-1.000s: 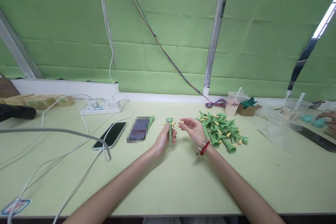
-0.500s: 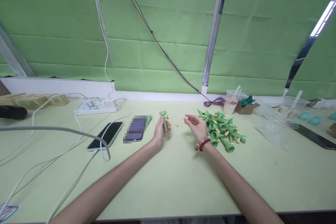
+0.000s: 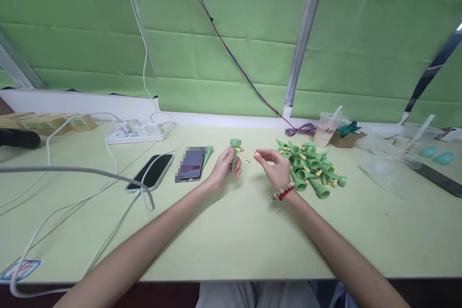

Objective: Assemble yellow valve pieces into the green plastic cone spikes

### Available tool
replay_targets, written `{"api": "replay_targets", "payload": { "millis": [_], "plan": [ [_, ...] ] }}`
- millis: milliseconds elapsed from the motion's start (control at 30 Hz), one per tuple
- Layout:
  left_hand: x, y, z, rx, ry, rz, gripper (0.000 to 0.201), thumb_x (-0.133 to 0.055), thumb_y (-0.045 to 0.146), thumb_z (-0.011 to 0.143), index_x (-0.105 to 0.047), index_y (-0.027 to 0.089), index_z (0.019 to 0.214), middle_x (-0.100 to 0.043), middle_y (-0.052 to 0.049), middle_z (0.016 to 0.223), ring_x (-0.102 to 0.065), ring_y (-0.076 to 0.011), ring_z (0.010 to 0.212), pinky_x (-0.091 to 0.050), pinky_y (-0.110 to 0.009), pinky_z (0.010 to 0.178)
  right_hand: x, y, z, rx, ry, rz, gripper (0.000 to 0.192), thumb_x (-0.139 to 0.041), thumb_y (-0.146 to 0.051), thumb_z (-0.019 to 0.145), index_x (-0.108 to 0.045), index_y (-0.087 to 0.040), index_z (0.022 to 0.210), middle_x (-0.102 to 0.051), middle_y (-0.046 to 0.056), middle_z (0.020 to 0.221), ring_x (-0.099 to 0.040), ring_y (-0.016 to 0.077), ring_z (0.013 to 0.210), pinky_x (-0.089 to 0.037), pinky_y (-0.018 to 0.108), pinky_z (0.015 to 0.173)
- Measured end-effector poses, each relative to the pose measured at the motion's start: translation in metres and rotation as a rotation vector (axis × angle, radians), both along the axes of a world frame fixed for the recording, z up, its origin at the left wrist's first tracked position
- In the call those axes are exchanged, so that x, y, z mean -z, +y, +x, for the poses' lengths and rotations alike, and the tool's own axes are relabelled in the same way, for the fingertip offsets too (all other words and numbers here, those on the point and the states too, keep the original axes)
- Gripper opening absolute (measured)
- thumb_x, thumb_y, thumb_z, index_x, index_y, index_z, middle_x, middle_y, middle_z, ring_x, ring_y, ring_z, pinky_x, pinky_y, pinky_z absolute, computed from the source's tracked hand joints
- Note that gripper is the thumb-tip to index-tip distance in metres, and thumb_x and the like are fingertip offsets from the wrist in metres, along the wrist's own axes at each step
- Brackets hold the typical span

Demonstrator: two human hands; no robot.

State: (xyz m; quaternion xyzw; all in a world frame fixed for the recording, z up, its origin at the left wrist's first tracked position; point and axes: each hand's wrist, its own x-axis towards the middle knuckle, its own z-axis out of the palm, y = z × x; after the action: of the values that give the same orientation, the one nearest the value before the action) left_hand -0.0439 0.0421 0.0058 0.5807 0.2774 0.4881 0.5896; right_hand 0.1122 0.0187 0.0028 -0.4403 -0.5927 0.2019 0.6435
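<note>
Pale green worktop [image 3: 231, 231]: left hand [image 3: 224, 167] grips an upright green spike [image 3: 235, 154] beside the spike pile [image 3: 310, 168], while right hand [image 3: 275, 169], now nearer, pinches a yellow peg [image 3: 256, 154].

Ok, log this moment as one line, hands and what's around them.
left hand: holds green spike upright | right hand: pinches small yellow piece | right: pile of green spikes | left: two phones
</note>
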Motion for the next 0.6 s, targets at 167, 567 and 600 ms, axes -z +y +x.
{"api": "replay_targets", "payload": {
  "millis": [167,567,600],
  "plan": [
    [-0.0011,-0.0077,0.0055,0.041,0.001,0.031,0.034,-0.043,0.051,0.082,-0.044,0.019,0.092,-0.046,0.006,0.053,-0.046,-0.0083,0.039,-0.036,-0.021,0.043,-0.0054,-0.0063,-0.0021,0.057,-0.035,0.106,0.017,-0.065,-0.033,0.07,-0.069,-0.019,0.079,-0.07,0.004,0.075,-0.064,0.0163,0.067,-0.053,0.03,0.068],
    [-0.0072,-0.009,0.0042,-0.015,0.024,0.098,0.033,-0.045,0.052,0.08,-0.033,0.021,0.078,-0.046,0.008,0.054,-0.048,-0.0078,0.039,-0.037,-0.021,0.042,-0.0068,-0.0081,0.0007,0.102,-0.096,0.203,0.014,-0.064,-0.032,0.072,-0.07,-0.021,0.079,-0.069,0.003,0.078,-0.063,0.0161,0.068,-0.052,0.031,0.068],
    [-0.0075,-0.0089,0.004,-0.016,0.039,0.107,0.034,-0.046,0.052,0.08,-0.034,0.021,0.079,-0.046,0.008,0.054,-0.048,-0.0078,0.04,-0.037,-0.021,0.042,-0.0073,-0.0083,0.001,0.101,-0.097,0.196,0.014,-0.064,-0.033,0.072,-0.07,-0.021,0.079,-0.069,0.003,0.078,-0.063,0.0162,0.068,-0.052,0.031,0.069]
  ]
}}
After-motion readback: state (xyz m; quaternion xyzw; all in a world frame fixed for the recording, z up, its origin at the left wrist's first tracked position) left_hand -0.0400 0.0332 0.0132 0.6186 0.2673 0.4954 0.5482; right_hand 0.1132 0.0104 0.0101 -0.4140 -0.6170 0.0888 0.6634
